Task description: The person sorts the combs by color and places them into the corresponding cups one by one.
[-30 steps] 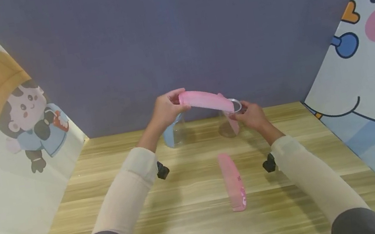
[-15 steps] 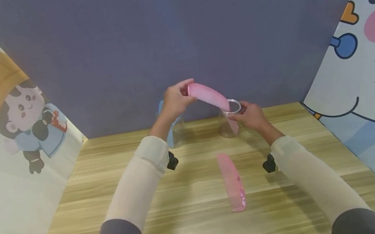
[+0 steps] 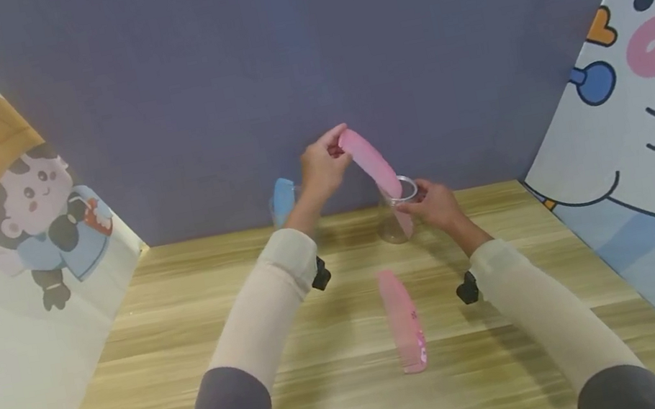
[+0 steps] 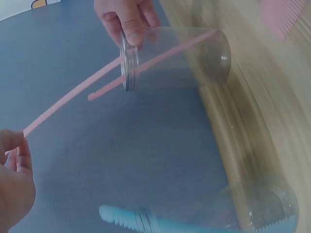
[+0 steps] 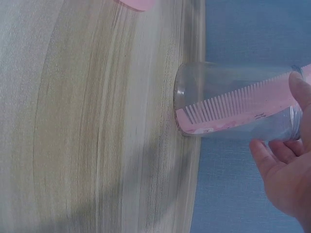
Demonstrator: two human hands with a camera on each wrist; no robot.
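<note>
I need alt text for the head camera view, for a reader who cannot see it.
A left hand lowers a pink comb into a clear cup that the right hand steadies on a wooden table. A second pink comb lies nearer; a blue comb stands in another cup behind.

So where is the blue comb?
In the head view the blue comb stands in a clear cup at the back of the table, just left of the left hand, against the purple wall.
</note>
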